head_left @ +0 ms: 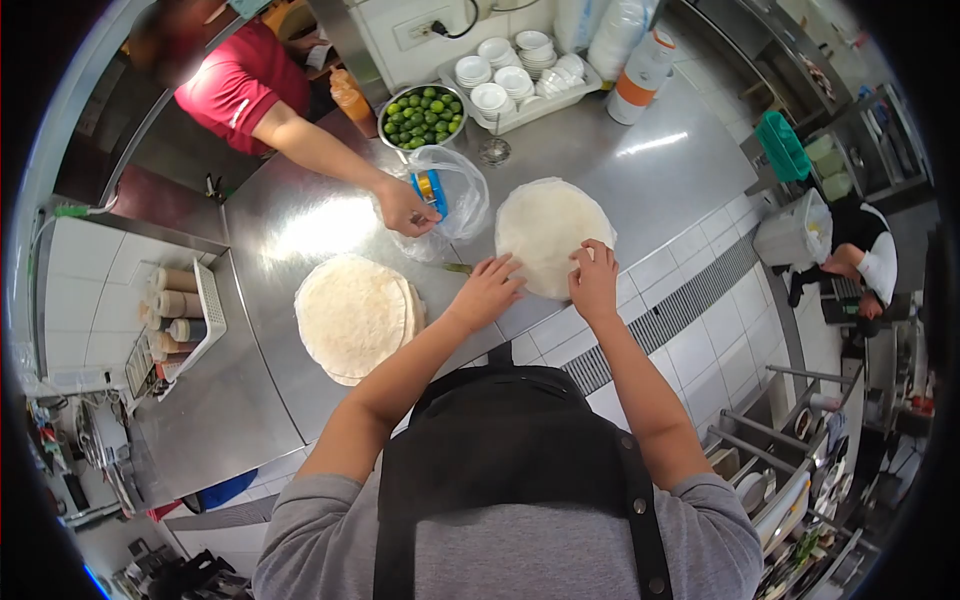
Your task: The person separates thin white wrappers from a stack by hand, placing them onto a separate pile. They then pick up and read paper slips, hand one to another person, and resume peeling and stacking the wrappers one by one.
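Observation:
A round stack of flour tortillas (556,225) lies on the steel counter in front of me. My left hand (487,291) rests at its near left edge, fingers apart and fingertips touching the top. At the near right edge, the curled fingers of my right hand (594,280) grip a tortilla's rim; my thumb is partly hidden. A second tortilla stack (355,318) sits to the left, its layers slightly offset. Between and behind the stacks is a clear plastic bag (465,195) with a blue and yellow item (428,190) beside it.
Across the counter (690,165), a co-worker's hand (407,208) reaches to the bag. Behind stand a bowl of limes (422,118), an orange bottle (350,97), a tray of white cups (540,115) and a canister (640,80). A bottle rack (205,320) is at left.

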A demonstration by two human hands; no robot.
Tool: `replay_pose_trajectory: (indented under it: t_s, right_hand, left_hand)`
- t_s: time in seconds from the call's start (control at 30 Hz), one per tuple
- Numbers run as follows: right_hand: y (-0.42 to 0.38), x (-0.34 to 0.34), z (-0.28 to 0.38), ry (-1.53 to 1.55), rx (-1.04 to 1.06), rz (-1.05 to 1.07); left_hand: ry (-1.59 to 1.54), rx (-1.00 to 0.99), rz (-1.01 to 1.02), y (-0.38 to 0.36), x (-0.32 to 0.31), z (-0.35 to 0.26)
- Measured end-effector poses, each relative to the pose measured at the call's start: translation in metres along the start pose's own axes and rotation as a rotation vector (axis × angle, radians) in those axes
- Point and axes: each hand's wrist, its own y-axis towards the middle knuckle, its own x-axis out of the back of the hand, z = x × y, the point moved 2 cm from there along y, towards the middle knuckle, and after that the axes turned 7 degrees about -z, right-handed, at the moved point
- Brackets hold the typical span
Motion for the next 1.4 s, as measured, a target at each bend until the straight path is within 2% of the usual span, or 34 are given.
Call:
replay_pose_trajectory:
  t_s: [0.2,0.27,0.33,0.37,0.43,0.47,0.53,0.57,0.63,0.77,0.83,0.9,0.97,1.0,1.03,1.1,1.17,1.23,1.4]
  right_hand:
    - [0.043,-0.032,0.042,-0.12,-0.108,0.21]
    - [0.067,-0.045,0.068,0.126,0.094,0.097]
    - [0.099,-0.058,0.101,0.193,0.3,0.124]
    - [0.116,-0.067,0.112,0.199,0.324,0.136]
    - [0.15,-0.086,0.141,0.253,0.599,0.135]
    - [0.169,-0.105,0.145,0.268,0.63,0.147]
    - [0.203,-0.156,0.16,0.386,0.769,0.451]
    - [0.207,-0.157,0.167,0.401,0.803,0.461]
    - [0.208,-0.16,0.175,0.01,0.941,0.493]
    - [0.213,-0.168,0.177,0.069,1.006,0.531]
    - [0.211,-0.15,0.183,-0.005,0.844,0.647]
    - [0.203,-0.148,0.183,-0.054,0.81,0.617]
    - [0.193,-0.144,0.186,-0.104,0.633,0.526]
    - [0.187,-0.151,0.183,-0.101,0.634,0.456]
    - [0.182,-0.15,0.188,-0.092,0.635,0.441]
    - [0.171,-0.149,0.198,-0.114,0.43,0.432]
    - [0.163,-0.152,0.212,-0.125,0.368,0.42]
    - [0.156,-0.156,0.224,-0.128,0.126,0.434]
    - [0.144,-0.174,0.245,-0.211,0.084,0.284]
  left_hand:
    - [-0.094,0.178,-0.045,-0.035,0.036,-0.018]
    - [-0.149,0.199,-0.065,-0.054,0.05,-0.026]
    - [-0.206,0.224,-0.088,-0.076,0.062,-0.033]
    - [-0.212,0.222,-0.09,-0.087,0.069,-0.036]
    - [-0.202,0.246,-0.115,-0.11,0.081,-0.041]
    - [-0.181,0.283,-0.138,-0.124,0.088,-0.042]
    - [-0.112,0.374,-0.202,-0.153,0.109,-0.045]
    - [-0.087,0.447,-0.253,-0.164,0.118,-0.048]
    - [-0.045,0.538,-0.318,-0.184,0.134,-0.055]
    - [0.043,0.721,-0.388,-0.223,0.153,-0.065]
    - [0.056,0.771,-0.401,-0.237,0.156,-0.068]
    - [0.048,0.814,-0.426,-0.249,0.157,-0.066]
    - [0.056,0.808,-0.425,-0.252,0.158,-0.064]
    - [0.056,0.811,-0.422,-0.253,0.159,-0.061]
    - [0.07,0.802,-0.424,-0.253,0.159,-0.056]
    - [-0.014,0.777,-0.377,-0.25,0.157,-0.048]
    - [0.001,0.744,-0.364,-0.235,0.165,-0.045]
    - [-0.027,0.653,-0.378,-0.227,0.163,-0.039]
    - [-0.052,0.566,-0.311,-0.212,0.164,-0.032]
